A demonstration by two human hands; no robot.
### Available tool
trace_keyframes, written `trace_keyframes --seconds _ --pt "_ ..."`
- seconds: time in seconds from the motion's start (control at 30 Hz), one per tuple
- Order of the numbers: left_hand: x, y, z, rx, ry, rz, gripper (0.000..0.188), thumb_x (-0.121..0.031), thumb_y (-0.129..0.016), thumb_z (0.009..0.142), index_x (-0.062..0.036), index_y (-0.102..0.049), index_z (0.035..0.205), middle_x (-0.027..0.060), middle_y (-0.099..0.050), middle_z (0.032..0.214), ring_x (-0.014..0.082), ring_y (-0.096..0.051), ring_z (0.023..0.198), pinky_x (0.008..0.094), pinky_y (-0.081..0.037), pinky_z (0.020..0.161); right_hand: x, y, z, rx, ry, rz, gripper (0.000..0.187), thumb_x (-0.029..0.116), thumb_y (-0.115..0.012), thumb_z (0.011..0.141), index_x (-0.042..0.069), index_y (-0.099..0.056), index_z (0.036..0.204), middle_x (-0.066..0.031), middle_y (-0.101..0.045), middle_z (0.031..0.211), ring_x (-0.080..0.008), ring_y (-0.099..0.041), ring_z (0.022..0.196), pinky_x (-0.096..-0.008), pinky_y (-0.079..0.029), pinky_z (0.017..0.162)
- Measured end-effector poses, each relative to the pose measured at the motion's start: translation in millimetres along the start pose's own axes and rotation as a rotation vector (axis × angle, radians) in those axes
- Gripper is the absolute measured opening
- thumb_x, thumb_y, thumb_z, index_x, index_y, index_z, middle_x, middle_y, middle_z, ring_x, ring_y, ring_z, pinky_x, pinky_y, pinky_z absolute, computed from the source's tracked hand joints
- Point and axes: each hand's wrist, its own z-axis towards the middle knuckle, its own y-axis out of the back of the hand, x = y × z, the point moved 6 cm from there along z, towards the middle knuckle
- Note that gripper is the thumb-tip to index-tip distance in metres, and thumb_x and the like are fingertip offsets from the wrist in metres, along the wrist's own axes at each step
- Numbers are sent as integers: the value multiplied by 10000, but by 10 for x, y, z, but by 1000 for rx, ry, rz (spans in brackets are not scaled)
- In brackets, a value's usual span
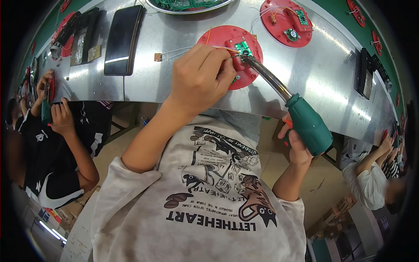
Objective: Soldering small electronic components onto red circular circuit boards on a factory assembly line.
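Green-handled soldering iron [279, 89]: our right hand [297, 146] grips it; our left hand [198, 78] pinches wire [183, 50] at red disc's [218, 37] circuit board [242, 47].

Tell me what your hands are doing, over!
Left hand pinching thin wire at green board on red jig. Right hand gripping soldering iron, tip on board. Nothing blocking.

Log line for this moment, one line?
left hand: pinches wire on green board | right hand: holds soldering iron, tip at board | red fixture

Black phone [123, 39] face-down on metal bench [323, 83]; second red disc [286, 22]; wire-filled tray [187, 4].
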Motion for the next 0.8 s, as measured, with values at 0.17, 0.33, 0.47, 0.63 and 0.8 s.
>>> trace_keyframes --seconds 0.17,0.33,0.47,0.63,0.8 --pt "13 -3 -11 19 9 -2 126 -6 -730 742 -35 -639 825 76 -640 752 259 -613 646 366 -506 576 -38 21 -53 89 -49 -51 422 195 -694 891 -70 -625 1212 -167 -631 982 -228 -610 645 -327 -505 546" --pt "17 -12 -14 14 23 -11 117 -9 -726 748 -43 -644 825 74 -644 755 259 -618 650 369 -511 579 -17 15 -85 51 -58 -38 426 212 -690 882 -80 -626 1186 -179 -630 982 -232 -615 604 -314 -492 540" --pt "13 -12 -24 19 42 -11 100 -13 -718 762 -46 -649 826 75 -648 757 259 -626 655 368 -518 584 35 75 -131 -31 -7 36 459 235 -674 888 -120 -614 1171 -214 -643 1003 -238 -624 563 -305 -483 528" --pt "13 -3 -14 3 16 -6 89 -18 -716 766 -38 -654 826 80 -647 755 264 -629 658 370 -520 588 100 58 -161 -49 23 7 488 238 -667 889 -137 -600 1195 -231 -653 1016 -234 -628 560 -297 -478 519" --pt "1 4 -14 9 2 8 82 -21 -718 767 -30 -663 826 87 -646 752 271 -630 658 373 -521 590 68 37 -187 -72 -6 10 520 242 -666 891 -126 -586 1250 -229 -665 1024 -224 -624 563 -295 -487 513"
